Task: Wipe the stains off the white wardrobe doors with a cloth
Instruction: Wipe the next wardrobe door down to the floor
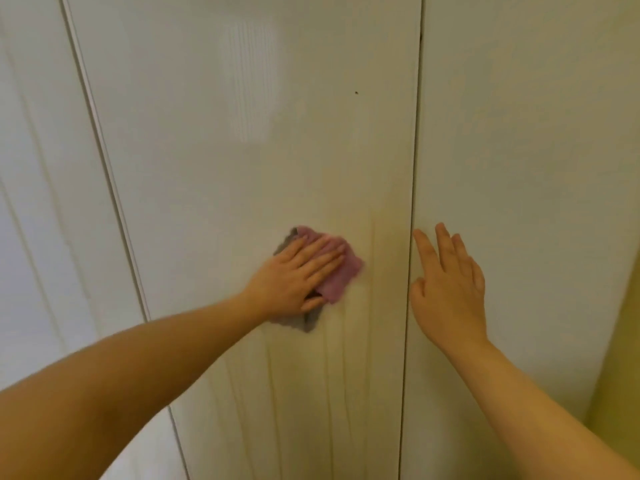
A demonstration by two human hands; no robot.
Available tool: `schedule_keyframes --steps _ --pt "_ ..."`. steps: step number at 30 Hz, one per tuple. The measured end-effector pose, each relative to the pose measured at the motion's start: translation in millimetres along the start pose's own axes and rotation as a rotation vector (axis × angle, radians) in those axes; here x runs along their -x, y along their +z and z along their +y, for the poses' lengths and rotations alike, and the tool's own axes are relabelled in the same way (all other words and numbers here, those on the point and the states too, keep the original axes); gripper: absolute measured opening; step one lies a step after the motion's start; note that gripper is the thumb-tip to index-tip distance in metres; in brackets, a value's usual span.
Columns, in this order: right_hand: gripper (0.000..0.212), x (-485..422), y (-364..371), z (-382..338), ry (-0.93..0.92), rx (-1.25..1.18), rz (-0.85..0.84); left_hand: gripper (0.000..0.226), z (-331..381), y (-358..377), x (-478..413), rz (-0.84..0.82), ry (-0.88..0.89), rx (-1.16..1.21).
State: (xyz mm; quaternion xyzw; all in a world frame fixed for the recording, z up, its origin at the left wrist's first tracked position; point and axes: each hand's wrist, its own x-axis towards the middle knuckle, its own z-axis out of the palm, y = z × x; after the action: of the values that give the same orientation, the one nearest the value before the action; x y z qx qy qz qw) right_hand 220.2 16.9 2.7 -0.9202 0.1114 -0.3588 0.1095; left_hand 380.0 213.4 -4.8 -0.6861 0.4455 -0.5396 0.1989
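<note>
Left hand (294, 275) presses cloth (341, 277) (pink) on door (242, 150).

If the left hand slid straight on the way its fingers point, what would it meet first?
The left hand, flat on the cloth, points right and slightly up: first the yellowish streaks on the door, then the seam between doors, likely passing above the fingertips of the right hand.

door (242, 168) free above cloth (341, 275); right hand (446, 292) beside seam (414, 150)

Yellow-green wall (620, 306) at far right edge; white grooved panel (41, 202) at left; soft, warm indoor light.
</note>
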Motion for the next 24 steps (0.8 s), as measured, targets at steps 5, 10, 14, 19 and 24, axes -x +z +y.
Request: schedule_keyframes --steps 5,10,14,19,24 --pt "0.067 7 2 -2 0.023 -0.019 -0.046 0.072 -26 -24 -45 0.052 -0.383 0.027" --pt "0.067 -3 -2 -5 0.0 -0.035 -0.013 0.073 4 -10 -25 0.035 -0.252 0.065" --pt "0.065 -4 6 2 -0.043 0.006 0.022 0.072 -18 -10 -59 0.131 -0.26 0.03" --pt "0.065 -8 11 18 -0.028 0.008 0.065 0.077 3 5 -99 0.151 -0.413 0.063" --pt "0.067 5 14 22 -0.012 0.045 -0.056 0.069 68 29 -18 0.001 0.147 0.106"
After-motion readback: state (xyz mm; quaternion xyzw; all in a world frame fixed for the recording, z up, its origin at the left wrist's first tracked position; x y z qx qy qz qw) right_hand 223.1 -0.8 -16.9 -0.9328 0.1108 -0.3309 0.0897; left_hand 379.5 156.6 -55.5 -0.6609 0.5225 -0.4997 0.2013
